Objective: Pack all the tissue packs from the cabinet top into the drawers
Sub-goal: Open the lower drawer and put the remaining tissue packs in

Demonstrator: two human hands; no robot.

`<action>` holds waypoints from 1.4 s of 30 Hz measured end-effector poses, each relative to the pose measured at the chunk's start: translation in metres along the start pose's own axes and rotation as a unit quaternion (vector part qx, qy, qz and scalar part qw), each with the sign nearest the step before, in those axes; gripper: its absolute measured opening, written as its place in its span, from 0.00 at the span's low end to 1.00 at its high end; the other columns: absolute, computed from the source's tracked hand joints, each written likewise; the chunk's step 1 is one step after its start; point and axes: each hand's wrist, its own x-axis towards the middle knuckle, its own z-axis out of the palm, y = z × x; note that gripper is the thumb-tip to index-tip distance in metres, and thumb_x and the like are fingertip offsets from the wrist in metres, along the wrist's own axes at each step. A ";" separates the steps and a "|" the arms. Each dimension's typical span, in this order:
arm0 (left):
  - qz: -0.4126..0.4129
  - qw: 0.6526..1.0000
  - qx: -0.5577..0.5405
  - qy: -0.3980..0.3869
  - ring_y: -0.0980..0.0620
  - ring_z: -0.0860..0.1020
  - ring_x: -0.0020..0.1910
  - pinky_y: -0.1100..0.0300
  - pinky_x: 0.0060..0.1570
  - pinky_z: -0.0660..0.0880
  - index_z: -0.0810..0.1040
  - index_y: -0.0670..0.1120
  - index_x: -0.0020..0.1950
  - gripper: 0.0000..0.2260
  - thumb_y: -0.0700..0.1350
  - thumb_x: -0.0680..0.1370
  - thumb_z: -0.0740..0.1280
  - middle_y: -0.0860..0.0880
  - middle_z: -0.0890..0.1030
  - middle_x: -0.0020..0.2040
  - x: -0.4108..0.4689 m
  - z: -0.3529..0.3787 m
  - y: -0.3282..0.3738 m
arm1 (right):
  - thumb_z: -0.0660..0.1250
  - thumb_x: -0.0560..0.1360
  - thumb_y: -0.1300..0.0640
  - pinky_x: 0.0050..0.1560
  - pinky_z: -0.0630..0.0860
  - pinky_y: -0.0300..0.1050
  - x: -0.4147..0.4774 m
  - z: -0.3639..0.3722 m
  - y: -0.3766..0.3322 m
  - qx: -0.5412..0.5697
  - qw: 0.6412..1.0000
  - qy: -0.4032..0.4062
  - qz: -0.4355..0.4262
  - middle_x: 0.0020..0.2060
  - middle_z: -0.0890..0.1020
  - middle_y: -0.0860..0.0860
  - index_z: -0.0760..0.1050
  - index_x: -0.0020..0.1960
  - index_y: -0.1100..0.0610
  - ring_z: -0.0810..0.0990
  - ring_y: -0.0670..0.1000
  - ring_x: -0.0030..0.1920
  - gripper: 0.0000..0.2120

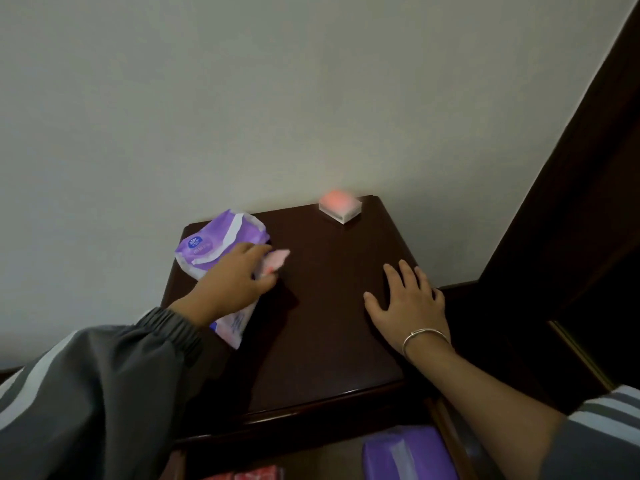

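While my left sleeve covers the near left corner, the dark counter (322, 341) fills the middle, its back edge against the wall (242, 98) beyond both grips. Below my wrists an open drawer (332, 459) is cut off by the frame edge, so a second purple pack (408, 455) and some red packs (256, 474) in it show only in part.

My left grip (235, 278) lies over the purple tissue pack (211, 244) on the counter's left side, fingers curled over its right edge, hiding its middle. Its long axis runs from under my wrist toward the wall, the far end leaning slightly left, label up.

My right grip (408, 299) rests flat, fingers spread, well to the right.

Beyond it by the wall sits a small white block (340, 206) glowing pink. At my left fingertips something pink (278, 259) is too blurred to name.
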 end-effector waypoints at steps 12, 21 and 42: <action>-0.147 0.950 0.118 0.248 0.36 0.66 0.66 0.39 0.58 0.65 0.71 0.50 0.67 0.31 0.62 0.67 0.63 0.41 0.64 0.73 -0.055 0.040 -0.039 | 0.61 0.73 0.41 0.73 0.55 0.61 -0.001 -0.016 -0.003 0.046 0.996 0.062 -0.045 0.73 0.63 0.49 0.64 0.71 0.48 0.56 0.53 0.75 0.28; -0.147 0.975 0.041 0.164 0.39 0.68 0.67 0.42 0.64 0.66 0.59 0.51 0.75 0.37 0.65 0.69 0.60 0.45 0.65 0.72 -0.047 0.041 -0.055 | 0.65 0.72 0.41 0.71 0.58 0.58 0.131 -0.016 -0.066 -0.038 0.991 0.010 -0.131 0.76 0.56 0.52 0.52 0.76 0.49 0.55 0.58 0.75 0.39; -0.199 0.961 0.013 0.191 0.32 0.69 0.57 0.45 0.55 0.69 0.72 0.39 0.55 0.24 0.55 0.68 0.69 0.34 0.71 0.57 -0.084 0.039 -0.024 | 0.67 0.72 0.56 0.47 0.68 0.46 -0.006 -0.038 -0.036 -0.006 0.989 0.026 -0.145 0.56 0.70 0.60 0.70 0.58 0.60 0.73 0.63 0.50 0.16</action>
